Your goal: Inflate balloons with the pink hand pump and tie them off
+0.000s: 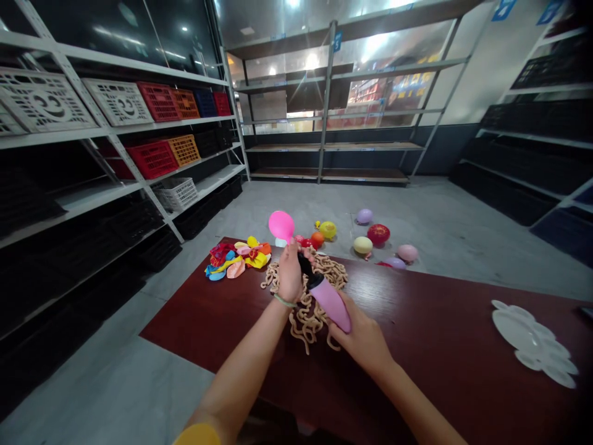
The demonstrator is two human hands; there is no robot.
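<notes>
My left hand (290, 275) is closed around the neck of a bright pink balloon (281, 225), which is partly inflated and points away from me. In my right hand (364, 337) is a pink balloon pump (331, 304) with a black front end. That black end reaches up beside my left palm; where it meets the balloon's neck is hidden by my fingers. Below both hands, a tangled heap of tan, rope-like strands (306, 321) lies on the dark red table (412, 346). Flat, colourful balloons (236, 256) are piled left of the strands.
Several inflated balloons, including a red one (378, 234) and a pale yellow one (362, 245), lie beyond the table on the grey floor (445, 216). A white scalloped tray (532, 340) sits at the table's right. Shelves with crates (152, 158) stand left; another rack (327, 148) stands behind.
</notes>
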